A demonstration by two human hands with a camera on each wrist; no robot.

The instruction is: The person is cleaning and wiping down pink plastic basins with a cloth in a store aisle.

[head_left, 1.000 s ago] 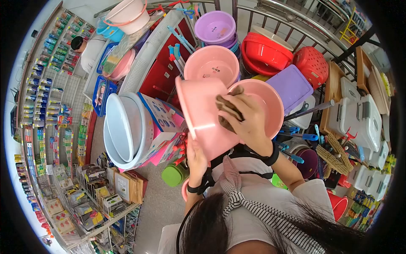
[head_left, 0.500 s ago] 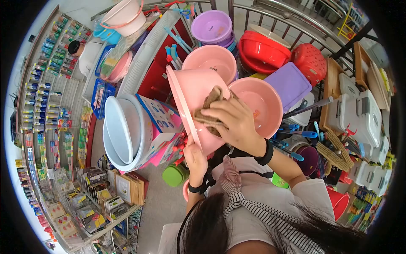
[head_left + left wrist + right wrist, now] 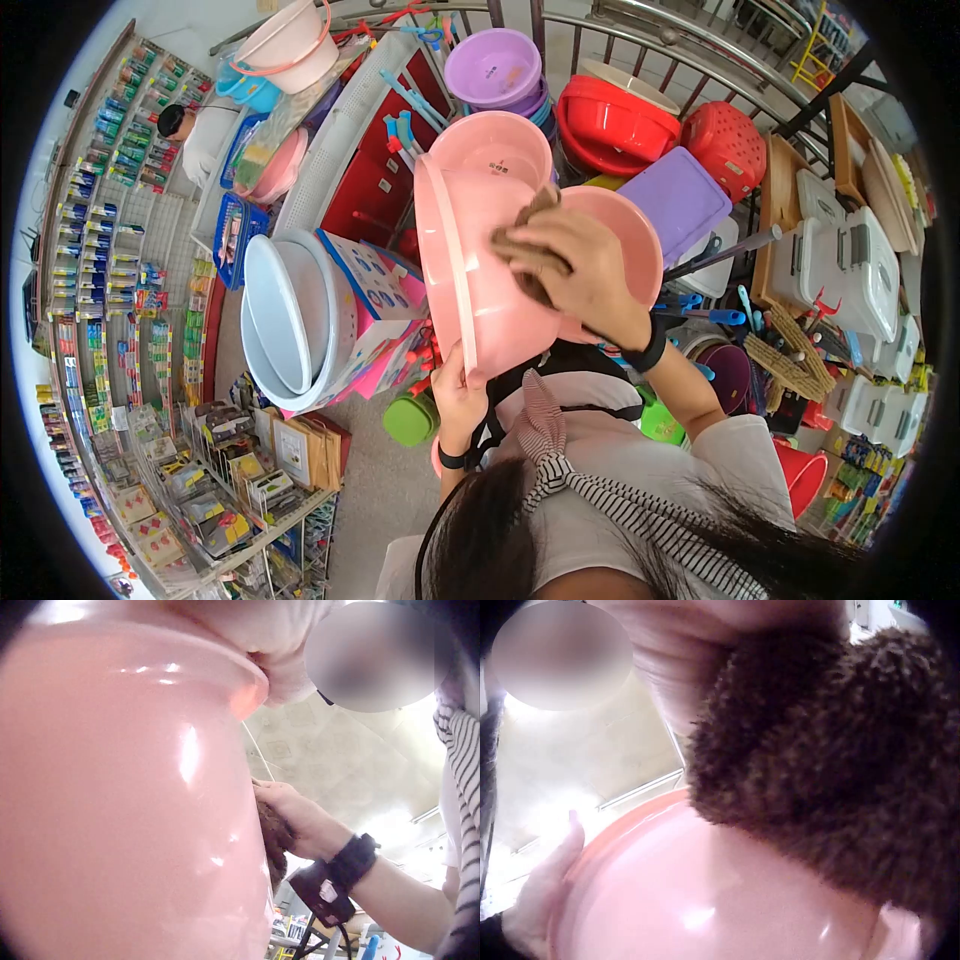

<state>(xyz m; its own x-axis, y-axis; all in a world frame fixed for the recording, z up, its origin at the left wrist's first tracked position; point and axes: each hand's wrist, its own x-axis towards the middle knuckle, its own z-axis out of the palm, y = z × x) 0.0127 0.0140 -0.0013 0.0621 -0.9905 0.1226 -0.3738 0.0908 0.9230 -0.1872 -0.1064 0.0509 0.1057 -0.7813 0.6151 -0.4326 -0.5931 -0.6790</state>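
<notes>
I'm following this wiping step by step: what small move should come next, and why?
Probably slide the brown cloth along the pink basin toward its rim. The right hand holds the cloth against the outer wall, uncovered wall lies between cloth and rim, and the left hand grips the rim, which should steady the tilted basin.

1. Down the left side, a tall rack [image 3: 168, 225] with a grid back, packed with small packets, and behind it a pale wall [image 3: 185, 25].
2. At lower left, a low wire rack [image 3: 240, 540] of flat packets and frames.
3. Underneath, a grey, speckled floor [image 3: 370, 510].
4. Near the top middle, a red panel [image 3: 370, 185] under a pale ledge [image 3: 345, 115].
5. Across the top, a curved metal railing [image 3: 665, 38] with upright bars.
6. Overhead, in the left wrist view, a cream ceiling [image 3: 300, 754] and a bright light [image 3: 394, 825].
</notes>
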